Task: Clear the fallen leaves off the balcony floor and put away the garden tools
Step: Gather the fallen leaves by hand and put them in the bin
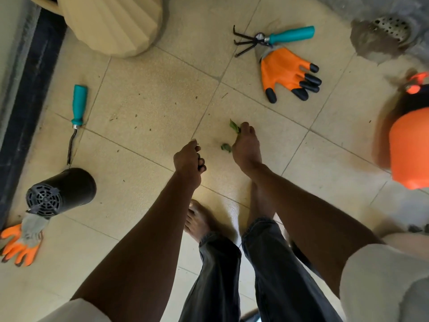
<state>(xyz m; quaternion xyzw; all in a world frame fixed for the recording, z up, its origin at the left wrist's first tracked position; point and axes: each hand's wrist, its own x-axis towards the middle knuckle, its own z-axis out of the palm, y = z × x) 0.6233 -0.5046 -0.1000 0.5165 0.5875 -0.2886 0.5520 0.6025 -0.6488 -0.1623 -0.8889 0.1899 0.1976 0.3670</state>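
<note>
Bare beige tiled floor [148,89] lay open ahead of the hands, centre of frame; far side blocked by teal-handled black claw rake [267,39] touching orange rubber glove with black claw tips [286,74]; left flank held teal-handled thin weeder tool [76,119], tipped black plastic pot [62,191], second orange glove [21,245]; orange sprayer tank [409,149] closed the right edge; ribbed beige planter [111,22] stood far left.

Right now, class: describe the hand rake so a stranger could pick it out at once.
Start at the big beige ribbed pot at the top. To its right on the tiled floor lies the hand rake, touching an orange glove. Unlike the other teal-handled tool, it has several splayed black prongs.
</note>
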